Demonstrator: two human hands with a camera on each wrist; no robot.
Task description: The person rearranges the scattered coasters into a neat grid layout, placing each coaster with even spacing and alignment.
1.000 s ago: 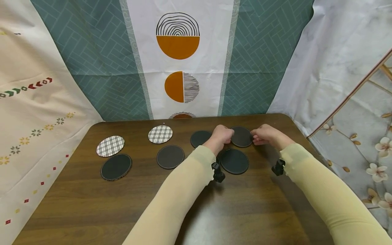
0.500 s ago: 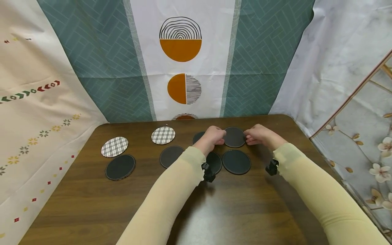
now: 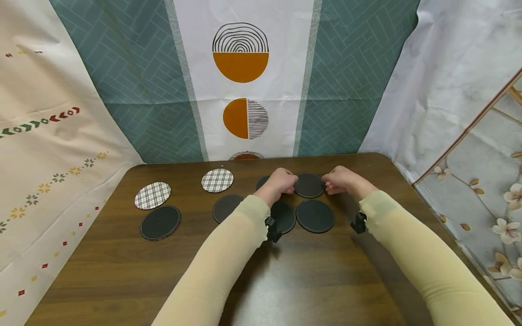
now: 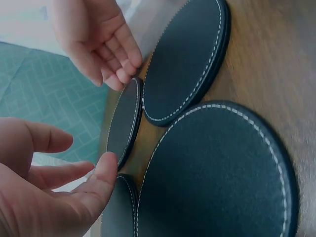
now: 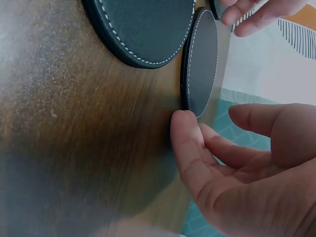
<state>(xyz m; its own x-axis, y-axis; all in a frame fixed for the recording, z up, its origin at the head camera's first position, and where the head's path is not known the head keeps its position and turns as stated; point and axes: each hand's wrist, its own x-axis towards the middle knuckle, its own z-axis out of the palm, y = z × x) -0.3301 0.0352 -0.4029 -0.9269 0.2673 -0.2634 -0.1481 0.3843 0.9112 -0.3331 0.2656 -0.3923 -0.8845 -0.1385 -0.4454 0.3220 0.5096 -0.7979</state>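
Note:
A round black coaster (image 3: 308, 186) lies flat at the back right of the table, between my two hands. My left hand (image 3: 281, 181) touches or nearly touches its left edge; in the left wrist view the fingers are loosely bent and the thumb stands apart. At the right edge, my right hand (image 3: 341, 180) rests its fingertips (image 5: 183, 121) against the rim, thumb away from it. Just in front lie two more black coasters, the front right one (image 3: 315, 216) and the front left one (image 3: 284, 217). A further black coaster (image 3: 263, 182) is partly hidden behind my left hand.
Left of my left arm lies another dark coaster (image 3: 226, 208), partly covered by the sleeve. Farther left are two plaid white coasters (image 3: 217, 180) and a black one (image 3: 160, 222). The wooden table (image 3: 122, 271) ends at hanging cloths (image 3: 155, 127) behind.
The black coaster between my hands has slid left and slightly towards me, close to its neighbours. Both hands have moved left along with it.

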